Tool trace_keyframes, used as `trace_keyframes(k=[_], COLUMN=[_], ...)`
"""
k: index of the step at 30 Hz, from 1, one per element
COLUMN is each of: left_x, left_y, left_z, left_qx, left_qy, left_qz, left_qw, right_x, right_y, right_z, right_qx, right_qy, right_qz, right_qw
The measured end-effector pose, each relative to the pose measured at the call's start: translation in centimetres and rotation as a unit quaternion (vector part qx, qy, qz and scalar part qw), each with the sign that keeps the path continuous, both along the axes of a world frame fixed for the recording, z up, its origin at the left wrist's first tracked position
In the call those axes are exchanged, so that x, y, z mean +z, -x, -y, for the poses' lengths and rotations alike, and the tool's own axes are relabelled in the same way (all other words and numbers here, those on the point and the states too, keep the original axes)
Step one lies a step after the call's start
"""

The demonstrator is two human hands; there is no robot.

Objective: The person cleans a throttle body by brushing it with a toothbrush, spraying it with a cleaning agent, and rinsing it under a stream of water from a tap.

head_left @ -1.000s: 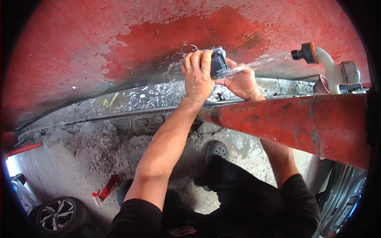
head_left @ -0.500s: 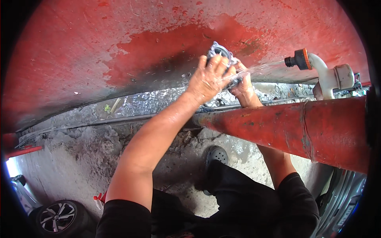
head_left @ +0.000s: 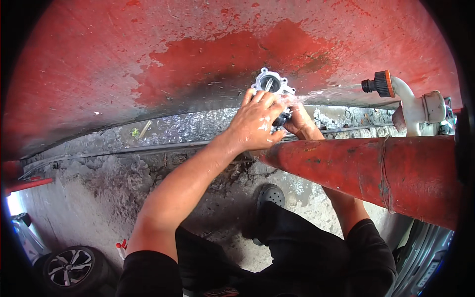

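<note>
A silver metal throttle body [head_left: 271, 81] with a round bore and bolt ears is held up against the red surface, its opening turned towards me. My left hand [head_left: 257, 116] is wet, its fingers laid over the lower front of the part. On the right side, my right hand [head_left: 301, 121] grips the part beside its black section [head_left: 281, 119]; some of those fingers are hidden. From the black and orange hose connector [head_left: 378, 84] on a white tap [head_left: 413, 101], water sprays leftwards onto the part and my hands.
A thick red pipe [head_left: 346, 163] crosses above my right forearm. The large red wall [head_left: 208, 64] fills the far side, with a wet gutter [head_left: 198, 126] beneath it. A wheel [head_left: 69, 266] lies at lower left; a vehicle [head_left: 425, 262] stands at lower right.
Both hands have come down a little with the throttle body. It has been turned, so its round bore and bolt ears now show more fully. Water still runs.
</note>
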State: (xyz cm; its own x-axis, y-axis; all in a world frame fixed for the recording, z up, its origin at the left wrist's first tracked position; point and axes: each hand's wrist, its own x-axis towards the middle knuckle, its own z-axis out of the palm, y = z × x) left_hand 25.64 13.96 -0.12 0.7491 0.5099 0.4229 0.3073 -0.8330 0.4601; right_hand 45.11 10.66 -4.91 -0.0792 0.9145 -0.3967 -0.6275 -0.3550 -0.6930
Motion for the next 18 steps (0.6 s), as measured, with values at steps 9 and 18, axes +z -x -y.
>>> trace_keyframes(k=[9,18], left_x=[-0.5,0.1], left_y=[-3.2,3.4], left_z=[2.7,2.5], left_qx=[0.222,0.199], left_qy=[0.123,-0.030], left_qz=[0.055,0.000], left_qw=[0.966,0.980], right_x=[-0.2,3.1], right_y=[0.2,2.4], right_z=[0.5,1.4], right_qx=[-0.036,-0.046], right_qy=[-0.115,-0.076], right_qz=[0.137,0.242], right_qw=[0.983,0.966])
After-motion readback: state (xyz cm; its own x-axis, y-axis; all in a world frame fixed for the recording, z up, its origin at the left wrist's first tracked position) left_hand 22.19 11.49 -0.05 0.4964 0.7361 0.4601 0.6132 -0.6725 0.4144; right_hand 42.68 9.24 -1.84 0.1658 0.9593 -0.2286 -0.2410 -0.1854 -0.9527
